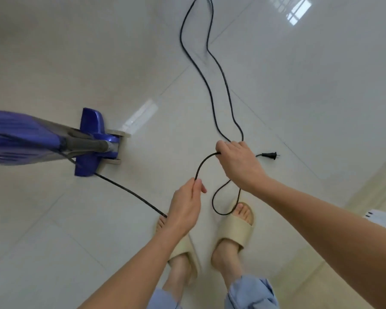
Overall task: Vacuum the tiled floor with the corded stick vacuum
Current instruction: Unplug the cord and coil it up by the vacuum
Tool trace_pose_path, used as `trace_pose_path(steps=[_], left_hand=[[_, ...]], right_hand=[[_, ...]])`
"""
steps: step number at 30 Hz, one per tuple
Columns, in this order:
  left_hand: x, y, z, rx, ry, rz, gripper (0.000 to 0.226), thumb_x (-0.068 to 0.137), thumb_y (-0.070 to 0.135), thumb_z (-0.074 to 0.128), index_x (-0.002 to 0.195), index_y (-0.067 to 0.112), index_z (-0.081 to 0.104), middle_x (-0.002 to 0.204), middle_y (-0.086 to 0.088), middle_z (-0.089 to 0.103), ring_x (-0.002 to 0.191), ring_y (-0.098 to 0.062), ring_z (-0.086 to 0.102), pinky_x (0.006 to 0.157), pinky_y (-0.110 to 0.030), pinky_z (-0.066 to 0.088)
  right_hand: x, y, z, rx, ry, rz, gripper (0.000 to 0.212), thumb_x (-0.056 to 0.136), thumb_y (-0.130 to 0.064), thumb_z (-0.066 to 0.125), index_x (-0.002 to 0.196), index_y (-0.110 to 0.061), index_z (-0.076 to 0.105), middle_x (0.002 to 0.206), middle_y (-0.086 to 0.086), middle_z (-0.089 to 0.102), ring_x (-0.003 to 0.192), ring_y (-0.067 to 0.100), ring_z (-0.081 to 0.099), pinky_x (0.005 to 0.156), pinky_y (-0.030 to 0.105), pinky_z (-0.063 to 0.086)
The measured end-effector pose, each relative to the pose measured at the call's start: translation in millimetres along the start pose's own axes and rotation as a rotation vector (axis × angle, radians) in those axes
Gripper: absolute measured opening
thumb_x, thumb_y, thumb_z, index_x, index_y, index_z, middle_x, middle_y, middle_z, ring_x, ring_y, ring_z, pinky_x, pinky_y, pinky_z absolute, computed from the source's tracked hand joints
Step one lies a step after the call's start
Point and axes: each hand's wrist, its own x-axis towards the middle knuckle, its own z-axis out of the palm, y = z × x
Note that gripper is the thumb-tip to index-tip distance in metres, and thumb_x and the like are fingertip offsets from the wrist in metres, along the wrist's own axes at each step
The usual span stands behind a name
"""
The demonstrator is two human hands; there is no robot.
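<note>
On pale glossy floor tiles [299, 97], thin dark grout lines running diagonally. Bright window reflection [295, 10] at upper right; second glare patch near the vacuum. No brand, label or writing readable anywhere.

Blue-purple stick vacuum [42, 139] at left, body leaning toward the camera and blurred at the frame edge, floor head [91, 141] flat on the tile, pale wheels at its near side.

Black cord [129, 192] leaving the floor head's lower corner, running straight and taut across the floor to the left hand [183, 206]. Left hand closed around the cord, thumb and fingers pinching it just above the left foot. From there a short arc of cord up to the right hand [239, 163], also closed, gripping the cord with gathered loops: one loop hanging below over the right foot, two strands trailing away up the floor and out of frame at top. Two-pin plug [269, 155] lying loose on the tile just right of the right hand, unplugged.

Beige slide sandals [234, 230] on both feet, light blue trouser cuffs [252, 291] at the bottom edge. White object [383, 219] at the right edge, too cropped to identify.
</note>
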Motion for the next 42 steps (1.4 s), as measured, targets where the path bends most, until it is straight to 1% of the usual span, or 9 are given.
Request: trace_pose_path(steps=[6,12,16,23,26,30,34,38,42], left_hand=[[-92.3,179.1,-70.9,-0.408,0.003,0.072,0.036,0.103,0.025,0.036,0.077,0.010,0.056,0.052,0.004,0.030,0.049,-0.013,0.024,0.049,-0.028,0.026],[-197.6,334.4,-170.6,-0.620,-0.010,0.130,0.036,0.104,0.024,0.037,0.073,0.014,0.053,0.047,0.009,0.027,0.042,-0.008,0.021,0.041,-0.018,0.025],[-235.7,395.8,-219.1,-0.747,0.040,0.149,0.033,0.103,0.021,0.036,0.074,0.015,0.050,0.044,0.011,0.025,0.038,-0.005,0.020,0.038,-0.017,0.021],[-295.2,461.6,-278.9,-1.250,-0.011,0.190,0.033,0.104,0.023,0.033,0.075,0.016,0.048,0.042,0.010,0.023,0.031,-0.003,0.018,0.028,-0.016,0.014],[-303.1,472.1,-302.9,-1.391,-0.083,0.188,0.032,0.103,0.019,0.030,0.080,0.013,0.052,0.042,0.009,0.024,0.030,-0.004,0.018,0.027,-0.017,0.015],[-318.8,485.2,-332.9,-1.099,-0.089,0.290,0.029,0.102,0.016,0.030,0.099,0.009,0.058,0.051,0.006,0.037,0.038,-0.005,0.030,0.034,-0.016,0.025],[-336.4,496.8,-355.4,-0.635,-0.110,0.490,0.029,0.104,0.018,0.031,0.110,0.004,0.056,0.072,-0.008,0.067,0.064,-0.020,0.066,0.057,-0.026,0.054],[-356.7,502.5,-362.0,-0.306,-0.188,0.654,0.028,0.106,0.017,0.030,0.110,0.001,0.052,0.090,-0.019,0.070,0.084,-0.027,0.071,0.075,-0.032,0.059],[-374.8,497.5,-351.3,0.125,-0.261,0.799,0.025,0.105,0.018,0.033,0.107,0.006,0.054,0.085,-0.013,0.069,0.077,-0.022,0.071,0.074,-0.033,0.059]], right_hand=[[-3.4,-42.0,-173.7,0.275,0.082,0.187,0.014,0.097,-0.007,0.043,0.087,-0.005,0.053,0.083,0.004,0.050,0.076,0.020,0.039,0.070,0.030,0.031],[-24.5,-92.1,-367.9,0.345,0.088,0.247,0.021,0.100,-0.016,0.043,0.085,-0.005,0.052,0.081,0.001,0.049,0.081,0.021,0.045,0.066,0.031,0.029],[-32.3,-120.7,-453.4,0.410,0.056,0.304,0.022,0.100,-0.017,0.043,0.090,-0.001,0.055,0.078,0.010,0.056,0.074,0.029,0.050,0.062,0.035,0.032],[-73.8,-155.2,-523.6,0.393,-0.091,0.450,0.025,0.099,-0.020,0.041,0.087,-0.004,0.056,0.079,0.010,0.056,0.076,0.028,0.051,0.063,0.031,0.034],[-97.6,-156.7,-524.9,0.395,-0.152,0.619,0.038,0.103,-0.037,0.036,0.077,-0.013,0.050,0.081,0.006,0.057,0.081,0.028,0.056,0.067,0.032,0.037],[-112.3,-198.3,-553.9,0.026,-0.112,0.562,0.043,0.106,-0.037,0.023,0.084,-0.013,0.051,0.081,0.007,0.058,0.080,0.030,0.056,0.066,0.034,0.041],[-101.7,-263.1,-592.5,-0.173,-0.005,0.359,0.046,0.104,-0.043,0.026,0.069,-0.015,0.035,0.060,-0.002,0.036,0.065,0.025,0.045,0.057,0.032,0.030],[-110.8,-305.7,-617.3,-0.131,0.106,0.225,0.036,0.104,-0.038,0.030,0.080,-0.013,0.041,0.060,-0.004,0.040,0.059,0.021,0.042,0.059,0.031,0.028],[-131.8,-326.2,-637.7,0.060,0.429,0.149,0.023,0.100,-0.019,0.037,0.077,-0.017,0.037,0.057,-0.004,0.043,0.050,0.021,0.040,0.051,0.029,0.026]])
